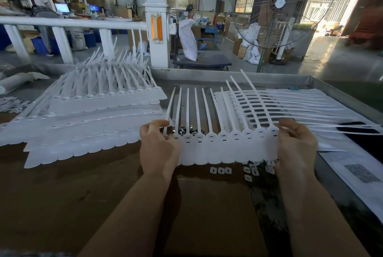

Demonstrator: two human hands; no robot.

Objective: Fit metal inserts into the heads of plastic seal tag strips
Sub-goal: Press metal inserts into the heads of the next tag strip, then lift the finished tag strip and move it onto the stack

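Strip of seal tags (226,149): held up over the brown worktop (62,194), heads in a row, tails fanning away.
Left hand (158,145): curled round the strip's left end, thumb on top.
Right hand (295,143): pinching the right end, fingers bent over the last heads.
Weight: probably very light, thin moulded plastic.
Stiffness: likely floppy across the joined flags, springy in the tails; best supported at both ends.
Best hold: flat flag edges, clear of the slotted heads.
Inserts: small dark pieces (187,130) behind the strip, white caps (220,170) below; tiny, likely fiddly.
Spare stock: stacked strips (99,107) to the left.
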